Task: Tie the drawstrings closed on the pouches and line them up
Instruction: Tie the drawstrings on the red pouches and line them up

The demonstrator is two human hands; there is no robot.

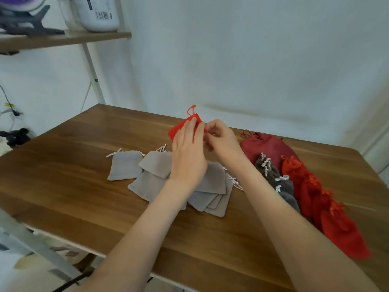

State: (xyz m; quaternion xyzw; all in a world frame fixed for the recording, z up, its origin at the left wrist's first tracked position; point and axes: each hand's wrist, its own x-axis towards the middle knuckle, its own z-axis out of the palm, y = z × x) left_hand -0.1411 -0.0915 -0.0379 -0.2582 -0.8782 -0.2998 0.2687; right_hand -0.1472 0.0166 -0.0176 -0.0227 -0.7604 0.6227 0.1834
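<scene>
A bright red pouch is held up above the wooden table. My left hand grips its side and my right hand pinches it at the mouth. A loop of its red drawstring sticks up behind my fingers. Several light grey pouches lie flat and loose under my hands, their strings slack. On the right, tied dark grey pouches and tied red pouches lie in two rows.
A larger dark red bag lies at the far end of the rows. A shelf with a white bottle hangs at the upper left. The table's near edge runs along the bottom.
</scene>
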